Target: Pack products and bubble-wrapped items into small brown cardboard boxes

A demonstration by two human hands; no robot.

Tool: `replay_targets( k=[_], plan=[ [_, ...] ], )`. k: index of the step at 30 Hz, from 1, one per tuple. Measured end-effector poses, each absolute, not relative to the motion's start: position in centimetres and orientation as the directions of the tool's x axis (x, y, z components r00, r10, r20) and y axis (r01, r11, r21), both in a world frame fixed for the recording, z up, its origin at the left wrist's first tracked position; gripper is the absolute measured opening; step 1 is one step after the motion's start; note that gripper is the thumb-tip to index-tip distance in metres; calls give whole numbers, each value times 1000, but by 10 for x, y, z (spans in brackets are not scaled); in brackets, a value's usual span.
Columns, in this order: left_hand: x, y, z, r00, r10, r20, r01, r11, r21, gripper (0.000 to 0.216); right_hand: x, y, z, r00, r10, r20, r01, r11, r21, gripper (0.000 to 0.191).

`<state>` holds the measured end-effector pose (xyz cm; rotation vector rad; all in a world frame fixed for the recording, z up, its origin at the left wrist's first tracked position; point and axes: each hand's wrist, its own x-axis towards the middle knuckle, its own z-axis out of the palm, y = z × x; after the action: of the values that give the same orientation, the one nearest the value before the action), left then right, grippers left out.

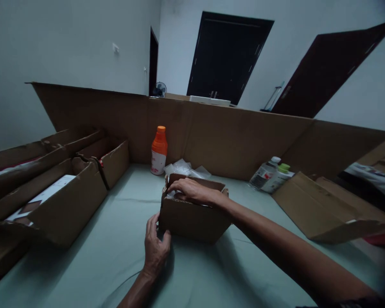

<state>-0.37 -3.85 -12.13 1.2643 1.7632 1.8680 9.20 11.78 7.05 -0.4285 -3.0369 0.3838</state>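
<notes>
A small open-topped cardboard box point(192, 222) stands on the table in front of me. My left hand point(156, 248) grips its near left corner low down, thumb on the front face and fingers along the left side. Over the front rim reaches my right hand point(190, 190), its bent fingers dipping into the box's left end. Something whitish or clear shows under those fingers; the fingertips and most of the contents are hidden. Just behind the box lie crumpled clear plastic wraps point(186, 167), and an orange bottle point(159, 150) with a white label stands upright nearby.
Several cardboard bins point(73, 201) line the left side, some holding papers. At the right, a clear plastic bottle point(264, 173) and a green-capped bottle point(279, 176) lean beside another cardboard box point(320, 205). A tall cardboard panel point(237, 141) closes off the table's back. Pale green cloth point(121, 239) covers the tabletop.
</notes>
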Motion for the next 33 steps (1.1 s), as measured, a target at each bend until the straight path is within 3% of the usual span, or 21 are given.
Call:
replay_targets(
  k=[2, 6, 9, 11, 14, 17, 19, 26, 33],
  plan=[
    [-5, -38, -119, -574, 707, 414, 370, -227, 901, 48, 96, 117, 75, -956, 274, 103, 241, 937, -254, 37],
    [-7, -41, -115, -555, 706, 439, 413, -224, 883, 47, 137, 99, 86, -825, 359, 436, 241, 922, -303, 26],
    [-8, -44, -113, -552, 712, 435, 412, -221, 884, 47, 195, 76, 74, -508, 553, 661, 359, 833, -421, 18],
    [-9, -46, -114, -546, 720, 429, 402, -225, 888, 48, 235, 60, 52, -212, 661, 720, 453, 719, -527, 19],
    [-12, -49, -115, -536, 757, 374, 339, -212, 916, 54, 274, 40, 4, 90, 795, 600, 489, 489, -722, 36],
    [-13, -54, -115, -538, 812, 225, 178, -151, 972, 63, 275, 26, -40, 2, 913, 408, 431, 367, -824, 59],
    [-14, -58, -111, -527, 836, 154, 90, -125, 988, 66, 257, 22, -58, -102, 941, 324, 375, 338, -863, 65],
    [-9, -45, -75, -485, 857, 173, 8, -194, 981, 57, 218, 30, -61, -110, 949, 296, 246, 314, -917, 55],
    [42, -66, -71, -330, 929, 166, -50, -192, 980, 55, 289, -15, -63, 115, 952, 283, 376, 222, -900, 52]
  ],
)
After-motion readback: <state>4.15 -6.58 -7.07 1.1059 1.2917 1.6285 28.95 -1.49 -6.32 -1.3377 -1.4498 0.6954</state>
